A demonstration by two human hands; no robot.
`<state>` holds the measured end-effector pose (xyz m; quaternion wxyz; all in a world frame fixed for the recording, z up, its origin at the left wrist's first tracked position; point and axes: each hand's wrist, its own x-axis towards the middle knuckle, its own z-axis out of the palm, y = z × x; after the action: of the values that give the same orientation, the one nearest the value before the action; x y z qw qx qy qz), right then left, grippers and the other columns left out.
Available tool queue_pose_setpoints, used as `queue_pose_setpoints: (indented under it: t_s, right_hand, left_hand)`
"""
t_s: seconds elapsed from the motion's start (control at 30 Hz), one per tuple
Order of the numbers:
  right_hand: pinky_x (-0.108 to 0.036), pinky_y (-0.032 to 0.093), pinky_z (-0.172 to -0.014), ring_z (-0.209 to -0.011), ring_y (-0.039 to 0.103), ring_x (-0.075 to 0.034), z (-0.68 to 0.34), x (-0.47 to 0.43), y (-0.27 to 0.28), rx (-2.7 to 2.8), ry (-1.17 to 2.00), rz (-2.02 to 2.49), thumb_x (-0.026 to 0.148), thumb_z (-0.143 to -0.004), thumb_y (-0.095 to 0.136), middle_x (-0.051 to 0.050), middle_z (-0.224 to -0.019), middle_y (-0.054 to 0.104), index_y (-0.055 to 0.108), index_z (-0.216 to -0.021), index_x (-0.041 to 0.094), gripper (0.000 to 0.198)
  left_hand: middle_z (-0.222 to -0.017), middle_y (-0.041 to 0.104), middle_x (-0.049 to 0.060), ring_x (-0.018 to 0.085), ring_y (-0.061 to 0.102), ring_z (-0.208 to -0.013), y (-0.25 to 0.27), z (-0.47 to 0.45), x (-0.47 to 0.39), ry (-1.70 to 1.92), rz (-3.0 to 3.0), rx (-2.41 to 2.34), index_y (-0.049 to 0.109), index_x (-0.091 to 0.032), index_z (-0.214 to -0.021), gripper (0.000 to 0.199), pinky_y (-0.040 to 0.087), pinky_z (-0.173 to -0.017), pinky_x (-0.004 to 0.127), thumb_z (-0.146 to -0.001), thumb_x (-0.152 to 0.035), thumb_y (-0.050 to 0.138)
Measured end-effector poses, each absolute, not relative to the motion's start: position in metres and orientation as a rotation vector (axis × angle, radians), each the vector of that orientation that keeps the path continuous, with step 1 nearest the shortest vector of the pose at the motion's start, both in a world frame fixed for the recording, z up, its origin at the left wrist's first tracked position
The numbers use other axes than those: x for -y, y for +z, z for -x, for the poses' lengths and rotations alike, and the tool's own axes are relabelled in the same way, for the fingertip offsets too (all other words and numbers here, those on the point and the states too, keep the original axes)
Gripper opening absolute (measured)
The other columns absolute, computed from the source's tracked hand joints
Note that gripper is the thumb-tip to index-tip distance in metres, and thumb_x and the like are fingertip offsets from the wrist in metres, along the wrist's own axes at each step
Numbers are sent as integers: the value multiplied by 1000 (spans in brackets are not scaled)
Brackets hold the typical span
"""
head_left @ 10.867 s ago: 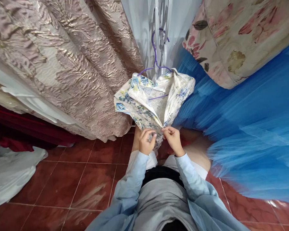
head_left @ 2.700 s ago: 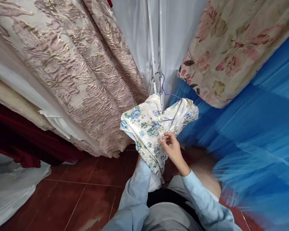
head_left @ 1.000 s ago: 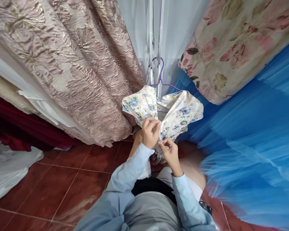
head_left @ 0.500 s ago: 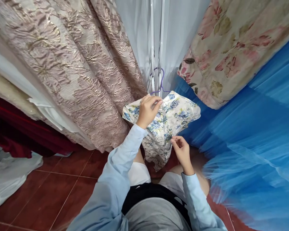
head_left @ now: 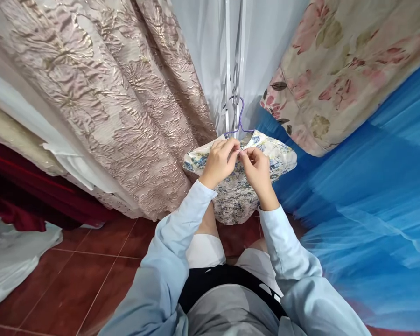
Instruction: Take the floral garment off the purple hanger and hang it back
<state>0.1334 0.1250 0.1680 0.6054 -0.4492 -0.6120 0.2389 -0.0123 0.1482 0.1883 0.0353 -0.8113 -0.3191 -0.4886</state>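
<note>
A white garment with blue flowers (head_left: 235, 196) hangs on a purple hanger (head_left: 241, 116) in front of me, its shoulders spread to both sides. At the middle of its neckline, my left hand (head_left: 220, 161) pinches the fabric edge between thumb and fingers. Right beside it, my right hand (head_left: 260, 171) pinches the opposite edge, the fingertips of both hands almost touching. Whatever small fastening may lie between the fingertips is too small to make out. Both hands cover part of the garment's front.
White metal rails (head_left: 227, 65) stand behind the hanger against white cloth. A pinkish-gold brocade fabric (head_left: 126, 107) hangs at left, with a dark red one (head_left: 28, 196) further out. A floral cloth (head_left: 336, 88) and blue tulle (head_left: 364, 196) hang at right. Red tiles (head_left: 70, 284) cover the floor.
My right hand has moved up from the garment's lower front to the neckline, meeting my left hand. The garment's lower part now hangs looser and less drawn down.
</note>
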Motion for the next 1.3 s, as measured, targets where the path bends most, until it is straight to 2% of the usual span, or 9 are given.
queue_pose_setpoints:
  t_s: [0.27,0.5,0.63,0.8,0.93,1.03,1.17,1.23,1.3]
  right_hand:
    - [-26,39,-58,-58,52,-12,-127,-125,166,1391,534,1150,34,-91,58,1,-67,60,55,-80,20,18]
    - [-26,29,-50,-47,39,-11,-133,-122,156,1352,674,1232,39,-88,58,4,-53,49,53,-73,21,23]
    - [-26,28,-51,-48,38,-11,-140,-129,151,1417,749,1265,37,-84,60,5,-49,44,51,-66,22,25]
    - [-28,29,-53,-49,40,-11,-139,-119,117,1502,834,1404,34,-80,60,4,-49,46,47,-58,22,28]
    - [-28,32,-53,-48,42,-12,-141,-97,92,1428,937,1435,38,-81,58,2,-52,53,53,-64,21,24]
    - [-28,32,-53,-48,46,-14,-142,-88,88,1481,931,1473,37,-82,59,2,-52,57,59,-70,20,20]
    - [-28,38,-58,-54,57,-17,-133,-87,94,1585,850,1489,31,-85,57,0,-57,64,62,-76,20,14]
    - [-28,40,-60,-56,59,-17,-124,-87,95,1586,908,1390,32,-88,55,1,-60,65,63,-84,20,15]
    - [-29,43,-61,-59,60,-17,-114,-87,95,1581,939,1288,34,-90,54,0,-64,66,64,-91,20,17]
  left_hand:
    - [-87,65,3,21,63,-89,199,11,-154,-1394,2489,930,57,-21,-95,14,45,-94,40,-102,-18,45]
    - [-86,65,3,22,65,-91,186,3,-157,-1509,2449,949,59,-22,-91,15,47,-94,43,-101,-20,47]
    - [-87,65,4,22,64,-92,184,-2,-154,-1614,2428,969,57,-22,-89,17,49,-94,44,-103,-25,48]
    - [-99,62,7,22,65,-101,207,14,-156,-2008,2193,1098,55,-24,-103,21,53,-93,42,-106,-42,45]
    - [-105,62,7,22,66,-102,205,61,-182,-2267,2101,1188,54,-26,-106,30,55,-93,40,-95,-51,66]
    - [-99,65,5,21,67,-98,173,111,-212,-2663,1914,1329,54,-26,-102,31,57,-91,37,-88,-44,75]
    - [-85,68,3,17,69,-91,117,152,-230,-3344,1369,1663,52,-22,-89,14,56,-93,34,-90,-24,67]
    - [-81,68,1,14,69,-87,93,147,-223,-3637,918,1771,50,-21,-85,13,54,-93,30,-86,-12,60]
    - [-79,68,-1,13,70,-82,72,130,-207,-3760,689,1822,50,-21,-86,17,53,-90,27,-81,-8,58]
